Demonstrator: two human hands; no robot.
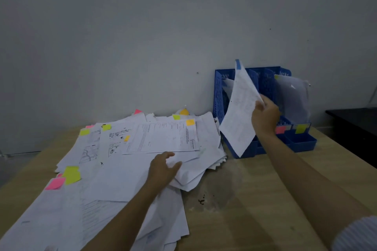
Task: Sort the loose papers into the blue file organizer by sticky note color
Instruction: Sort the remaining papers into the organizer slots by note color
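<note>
A blue file organizer (219,96) stands against the wall at the back right of the table. My right hand (264,116) pinches a white sheet with a blue sticky note (238,112) by its right edge, holding it upright in front of the organizer's left slots. A wide pile of loose papers (114,169) with yellow, pink and orange sticky notes covers the table's left half. My left hand (163,167) rests on the pile's right side, fingers loosely spread on the top sheets.
The organizer's right slot holds papers in a clear sleeve (293,96). Pink and yellow labels (301,128) are stuck on its front. The wooden table (244,199) has a dark stain near its middle. A black surface (355,124) sits at far right.
</note>
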